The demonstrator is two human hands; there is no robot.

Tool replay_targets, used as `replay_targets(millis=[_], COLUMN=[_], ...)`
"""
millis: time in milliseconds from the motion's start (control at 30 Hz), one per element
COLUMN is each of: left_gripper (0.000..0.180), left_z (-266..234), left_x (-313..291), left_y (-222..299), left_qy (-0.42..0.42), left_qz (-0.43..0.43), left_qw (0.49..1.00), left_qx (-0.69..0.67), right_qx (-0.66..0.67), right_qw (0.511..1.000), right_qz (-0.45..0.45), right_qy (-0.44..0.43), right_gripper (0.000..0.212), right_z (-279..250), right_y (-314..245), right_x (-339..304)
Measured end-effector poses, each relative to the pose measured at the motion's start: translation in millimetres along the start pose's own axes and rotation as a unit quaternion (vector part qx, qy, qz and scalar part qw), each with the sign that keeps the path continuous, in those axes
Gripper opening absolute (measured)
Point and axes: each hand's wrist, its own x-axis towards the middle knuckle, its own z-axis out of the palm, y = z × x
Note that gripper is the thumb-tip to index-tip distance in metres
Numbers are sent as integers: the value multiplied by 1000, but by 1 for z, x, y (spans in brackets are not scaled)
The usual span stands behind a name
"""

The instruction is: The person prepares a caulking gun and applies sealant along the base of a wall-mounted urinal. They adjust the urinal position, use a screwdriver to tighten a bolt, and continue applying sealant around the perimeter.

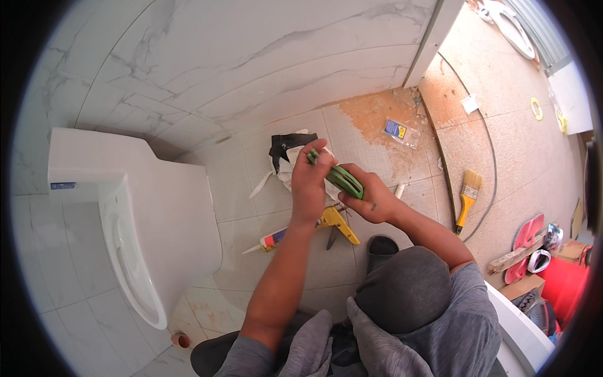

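Observation:
My right hand [374,199] is wrapped round the lower end of a green slotted tool [346,181], held slantwise above the floor. At its upper end, my left hand [308,185] is closed, with thumb and fingertips pinching around it. The tool's far tip is partly hidden by those fingers, and its exact kind is unclear. Beneath the hands lie a black cloth-like piece [281,149] and crumpled white material [284,170]. A yellow caulking gun [338,221] with a sealant tube [274,239] rests on the tiles, partly behind my left forearm.
A white toilet [166,207] stands at left beside the marble-look wall [251,56]. Rightward lie a small blue-and-yellow packet [396,129], a raised sill [440,147], a yellow-handled paintbrush [468,200] and a cable [493,169]. A red bucket [562,283] and pink sandals [529,232] are farther right.

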Motion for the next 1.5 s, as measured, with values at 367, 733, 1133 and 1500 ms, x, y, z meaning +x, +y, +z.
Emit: replay_targets(millis=[367, 733, 1133, 1500], left_gripper=[20, 21, 22, 51], left_z=[10, 14, 18, 8], left_x=[-2, -4, -5, -9], left_y=[-4, -2, 2, 28], left_qy=[41, 16, -19, -153], left_qz=[43, 36, 39, 81], left_qw=[996, 994, 994, 978], left_qx=[68, 102, 99, 117], right_qx=[-57, 33, -22, 61], right_qw=[998, 997, 1000, 997], right_qz=[6, 49, 10, 15], right_qy=[9, -52, -10, -33], right_gripper=[55, 37, 24, 28], right_z=[-2, -1, -8, -17], right_y=[0, 16, 8, -11], right_x=[2, 5, 0, -10])
